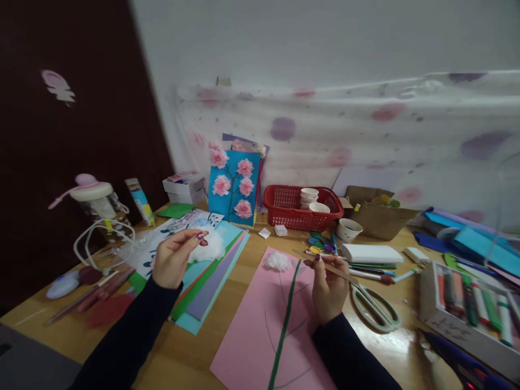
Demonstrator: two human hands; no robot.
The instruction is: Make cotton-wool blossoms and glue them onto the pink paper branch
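Note:
My left hand [176, 259] is raised with thumb and fingers pinched together; whatever they hold, if anything, is too small to make out. Just behind the fingertips lies a fluffy heap of white cotton [212, 247] on coloured paper. My right hand [331, 287] is closed around a thin pointed metal tool [301, 253], its tip pointing left; its exact kind is unclear. Below is a pink sheet [247, 330] bearing a green stem strip [287, 314], pencil lines and a cotton tuft [277, 261] near its top. Pale-handled scissors [377, 311] lie beside my right wrist.
A blue flower picture [232, 179] leans at the back beside a red basket [284, 215] with paper cups. Markers fill a white box [450, 319] at right. A bottle [99, 206] and glue stick [140, 200] stand left. Layered coloured sheets [215, 290] lie left of the pink sheet.

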